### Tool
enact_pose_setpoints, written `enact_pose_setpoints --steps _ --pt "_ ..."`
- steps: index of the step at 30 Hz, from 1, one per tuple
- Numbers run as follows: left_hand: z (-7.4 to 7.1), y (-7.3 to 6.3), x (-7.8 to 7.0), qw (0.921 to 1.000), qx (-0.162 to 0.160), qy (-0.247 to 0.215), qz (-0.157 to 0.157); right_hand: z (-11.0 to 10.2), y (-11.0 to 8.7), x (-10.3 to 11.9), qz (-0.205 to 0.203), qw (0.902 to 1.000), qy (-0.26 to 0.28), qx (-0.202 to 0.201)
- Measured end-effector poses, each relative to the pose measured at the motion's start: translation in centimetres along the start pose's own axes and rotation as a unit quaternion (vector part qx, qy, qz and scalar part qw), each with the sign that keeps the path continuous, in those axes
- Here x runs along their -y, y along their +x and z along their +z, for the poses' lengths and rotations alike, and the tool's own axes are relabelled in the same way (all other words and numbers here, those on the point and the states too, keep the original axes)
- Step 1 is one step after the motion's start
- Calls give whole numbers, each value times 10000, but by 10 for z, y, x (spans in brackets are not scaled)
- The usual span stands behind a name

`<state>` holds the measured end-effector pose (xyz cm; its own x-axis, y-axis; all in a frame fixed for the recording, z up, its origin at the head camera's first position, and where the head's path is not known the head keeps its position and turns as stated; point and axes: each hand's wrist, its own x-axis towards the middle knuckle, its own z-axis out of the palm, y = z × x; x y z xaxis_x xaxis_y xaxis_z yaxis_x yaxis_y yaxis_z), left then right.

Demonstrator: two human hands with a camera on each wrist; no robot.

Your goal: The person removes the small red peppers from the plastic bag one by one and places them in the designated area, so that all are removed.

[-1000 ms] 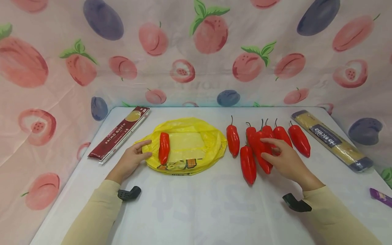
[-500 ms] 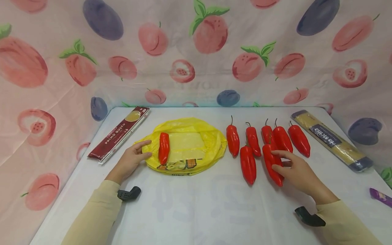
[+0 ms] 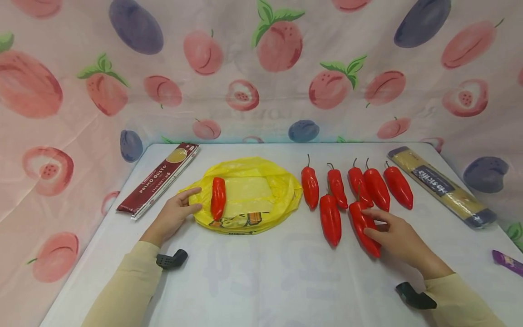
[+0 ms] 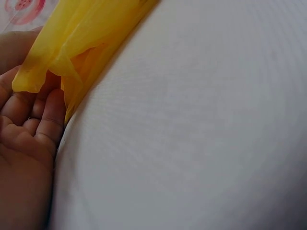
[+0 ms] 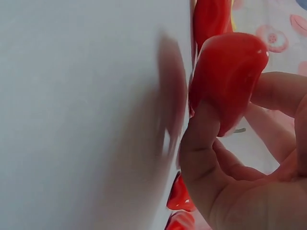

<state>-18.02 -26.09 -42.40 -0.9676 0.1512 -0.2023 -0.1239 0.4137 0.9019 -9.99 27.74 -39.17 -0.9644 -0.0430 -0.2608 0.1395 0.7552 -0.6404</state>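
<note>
My right hand pinches a long red pepper between thumb and fingers, its stem end pointing away from me. Up close in the right wrist view, the pepper fills the grip, with a shadow on the white surface beside it. At the left, my left hand holds the near-left edge of a yellow plastic bag; in the left wrist view, folds of the bag lie between its curled fingers. Another red pepper lies on the bag's left part, stem end away from me.
Several more red peppers, including one near the bag and one at the right, lie at the right. A spaghetti packet lies at far left, a pasta packet at far right. A purple wrapper sits at the right edge.
My right hand has drawn the pepper out of the cluster, toward me and slightly right, showing the peppers behind it. The left hand and the bag have stayed put.
</note>
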Motion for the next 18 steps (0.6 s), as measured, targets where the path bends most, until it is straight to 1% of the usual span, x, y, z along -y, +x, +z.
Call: enact_pose_setpoints --steps 8,18 --pt "0 1 2 9999 31 -107 -34 0 2 0 204 9997 -125 111" --pt "0 2 3 9999 50 -94 26 1 7 -3 200 9995 -259 16"
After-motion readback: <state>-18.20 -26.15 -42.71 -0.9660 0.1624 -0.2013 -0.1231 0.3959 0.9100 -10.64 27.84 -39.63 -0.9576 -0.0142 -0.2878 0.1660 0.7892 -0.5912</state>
